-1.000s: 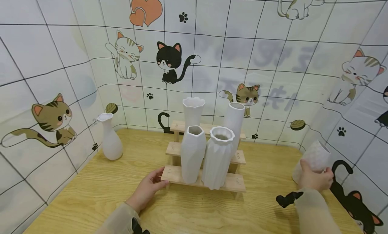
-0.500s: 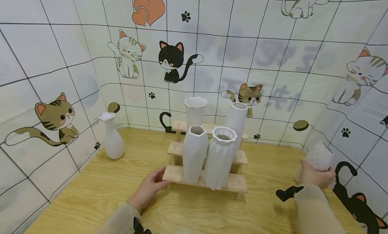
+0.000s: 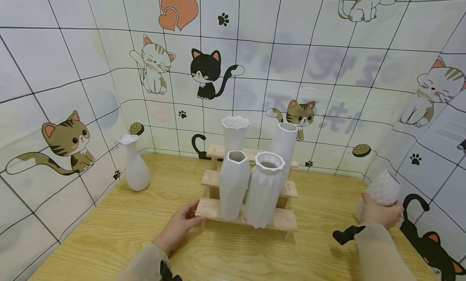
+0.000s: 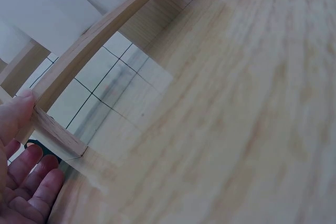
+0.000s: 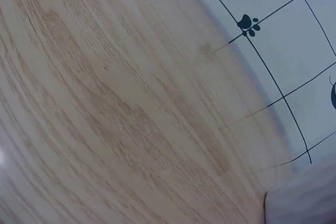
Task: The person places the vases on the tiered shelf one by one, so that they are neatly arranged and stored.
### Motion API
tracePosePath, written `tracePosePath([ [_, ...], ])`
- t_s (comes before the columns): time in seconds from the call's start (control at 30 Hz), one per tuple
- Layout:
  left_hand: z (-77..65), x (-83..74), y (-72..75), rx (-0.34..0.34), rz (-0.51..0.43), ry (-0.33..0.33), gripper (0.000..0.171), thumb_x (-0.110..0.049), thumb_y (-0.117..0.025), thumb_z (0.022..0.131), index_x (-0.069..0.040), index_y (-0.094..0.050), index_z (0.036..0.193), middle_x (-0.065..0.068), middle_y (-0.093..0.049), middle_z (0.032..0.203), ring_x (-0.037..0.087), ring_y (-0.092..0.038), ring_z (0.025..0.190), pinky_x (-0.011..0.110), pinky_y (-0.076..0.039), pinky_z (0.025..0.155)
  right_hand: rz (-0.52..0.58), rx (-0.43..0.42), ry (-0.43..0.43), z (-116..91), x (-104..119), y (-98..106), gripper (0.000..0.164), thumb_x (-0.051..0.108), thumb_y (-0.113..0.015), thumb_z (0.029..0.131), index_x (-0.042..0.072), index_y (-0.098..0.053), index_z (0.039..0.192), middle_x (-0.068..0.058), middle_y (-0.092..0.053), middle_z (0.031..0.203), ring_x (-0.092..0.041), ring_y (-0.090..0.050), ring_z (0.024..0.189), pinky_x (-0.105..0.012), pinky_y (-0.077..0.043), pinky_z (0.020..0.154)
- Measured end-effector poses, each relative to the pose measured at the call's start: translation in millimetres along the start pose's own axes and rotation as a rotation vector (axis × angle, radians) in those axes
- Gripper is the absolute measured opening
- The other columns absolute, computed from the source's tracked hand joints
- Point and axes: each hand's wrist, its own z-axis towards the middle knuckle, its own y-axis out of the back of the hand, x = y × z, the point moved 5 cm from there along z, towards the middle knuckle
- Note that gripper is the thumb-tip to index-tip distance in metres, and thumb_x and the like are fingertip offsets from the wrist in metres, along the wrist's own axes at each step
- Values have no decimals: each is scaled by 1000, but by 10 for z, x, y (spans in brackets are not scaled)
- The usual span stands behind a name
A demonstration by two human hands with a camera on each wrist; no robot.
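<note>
A tiered wooden stand (image 3: 209,208) bears several white vases. My left hand (image 3: 178,226) holds the left end of its lowest step; in the left wrist view the thumb (image 4: 18,111) lies on the step and the fingers curl by the leg. A faceted vase (image 3: 233,184) and a ruffled-rim fluted vase (image 3: 263,192) stand at the front. Behind them are a scalloped-rim vase (image 3: 234,137) and a plain cylindrical vase (image 3: 285,145). At far right, my right hand (image 3: 381,212) grips a white textured vase (image 3: 384,188), which leans right. Its lower part is mostly hidden by the hand.
A slim-necked white vase (image 3: 136,171) stands at the left back of the wooden table (image 3: 225,260). Cat-printed sheeting (image 3: 255,62) rises behind the table and along both sides, close to the right hand.
The head view has shifted slightly, carrying the scene a little to the right. My right hand wraps slightly further round the textured vase; the left hand keeps its hold on the stand.
</note>
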Motion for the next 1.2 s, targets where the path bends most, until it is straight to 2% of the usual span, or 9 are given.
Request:
tracePosePath([
  [0.17, 0, 2, 1, 2, 2, -2, 71, -24, -75, 85, -7, -41, 145, 12, -56, 129, 25, -53, 112, 35, -47, 91, 64, -11, 2, 20, -32, -16, 96, 40, -83, 72, 32, -25, 148, 6, -31, 151, -13, -27, 136, -32, -20, 114],
  [0.4, 1, 4, 3, 2, 14, -5, 72, -25, -75, 85, -6, -40, 145, 12, -56, 128, 25, -53, 112, 36, -47, 91, 48, 33, -7, 3, -23, 4, 98, 43, -82, 72, 33, -22, 149, 7, -28, 152, -12, -27, 137, -34, -22, 114],
  [0.63, 4, -1, 0, 2, 11, -1, 72, -24, -76, 85, -7, -41, 145, 12, -56, 128, 25, -53, 112, 36, -47, 92, 67, 80, -1, -56, 18, -6, 97, 34, -83, 73, 31, -24, 149, 7, -28, 153, -12, -26, 138, -33, -22, 114],
  [0.8, 4, 1, 1, 1, 3, 3, 72, -24, -76, 85, -7, -41, 145, 12, -56, 128, 25, -53, 112, 35, -46, 92, 43, 106, 1, -96, 109, -60, 99, 39, -83, 72, 32, -22, 150, 5, -26, 154, -12, -26, 139, -34, -22, 114],
  [1.03, 11, 15, 9, 3, 0, 2, 72, -24, -76, 85, -7, -41, 145, 12, -56, 128, 24, -53, 112, 35, -47, 92, -57, 158, 47, -159, 310, -173, 102, 48, -79, 74, 29, -18, 152, 2, -23, 156, -17, -24, 140, -36, -21, 114],
  [1.2, 10, 21, 15, -2, 10, 4, 72, -25, -76, 84, -8, -41, 145, 12, -56, 128, 24, -53, 112, 36, -46, 92, -28, 228, 71, -229, 450, -322, 103, 46, -81, 73, 31, -18, 152, 0, -22, 156, -18, -25, 140, -40, -26, 113],
])
